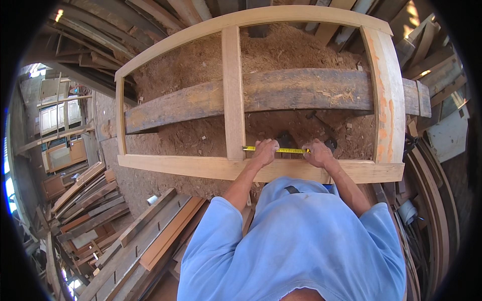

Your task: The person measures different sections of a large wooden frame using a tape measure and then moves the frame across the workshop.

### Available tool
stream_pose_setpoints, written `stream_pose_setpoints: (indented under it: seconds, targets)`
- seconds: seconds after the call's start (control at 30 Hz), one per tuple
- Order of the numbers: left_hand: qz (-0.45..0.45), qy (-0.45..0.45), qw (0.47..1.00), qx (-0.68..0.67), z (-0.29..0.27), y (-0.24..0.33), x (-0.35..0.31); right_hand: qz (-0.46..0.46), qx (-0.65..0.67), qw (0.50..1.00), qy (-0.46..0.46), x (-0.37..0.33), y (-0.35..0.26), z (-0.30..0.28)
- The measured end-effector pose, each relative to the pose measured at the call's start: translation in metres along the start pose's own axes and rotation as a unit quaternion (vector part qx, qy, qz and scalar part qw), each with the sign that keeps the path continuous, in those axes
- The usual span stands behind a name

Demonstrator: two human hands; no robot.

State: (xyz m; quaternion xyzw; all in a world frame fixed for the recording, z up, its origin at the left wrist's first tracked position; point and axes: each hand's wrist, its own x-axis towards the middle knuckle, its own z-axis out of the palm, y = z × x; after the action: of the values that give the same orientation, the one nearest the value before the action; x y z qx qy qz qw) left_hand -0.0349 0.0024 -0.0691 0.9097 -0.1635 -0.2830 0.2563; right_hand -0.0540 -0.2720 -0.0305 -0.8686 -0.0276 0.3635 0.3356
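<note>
A pale wooden frame (301, 168) with a middle crosspiece (233, 93) lies in front of me. Along the inner edge of its near rail runs a yellow tape measure (288, 150), drawn out with its end at the crosspiece. My left hand (266, 151) is closed on the tape blade a little to the right of the crosspiece. Farther right, my right hand (318, 153) is closed around the tape's other end; its case is mostly hidden by the fingers. The frame's right side piece (389, 100) has orange patches along it.
A thick weathered beam (301, 90) lies beneath the frame, over ground covered in sawdust (186, 65). Stacked boards (155, 231) rest at the lower left. More long timber (427, 190) leans at the right, and planks (95, 35) pile up at the far left.
</note>
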Motion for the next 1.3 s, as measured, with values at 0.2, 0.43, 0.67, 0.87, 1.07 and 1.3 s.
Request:
stream_pose_setpoints:
  seconds: [0.2,0.43,0.67,0.87,1.07,1.3]
  targets:
    - [0.006,-0.013,0.999,0.032,-0.004,-0.001,0.004,-0.023,0.011,0.999,0.04,-0.006,0.009,0.001]
    - [-0.003,0.03,0.997,0.069,0.001,-0.002,0.006,0.079,-0.001,0.989,0.125,-0.075,0.065,-0.067]
    - [-0.02,0.005,0.995,0.102,-0.008,0.009,0.014,0.147,-0.07,0.966,0.201,-0.153,0.221,-0.113]
    - [-0.037,0.006,0.992,0.123,-0.007,0.01,0.014,0.162,-0.081,0.957,0.227,-0.171,0.245,-0.126]
    - [-0.048,-0.018,0.989,0.139,-0.011,0.013,0.016,0.187,-0.121,0.944,0.243,-0.167,0.235,-0.121]
    - [-0.043,-0.005,0.991,0.127,-0.008,0.009,0.016,0.182,-0.116,0.946,0.242,-0.171,0.234,-0.122]
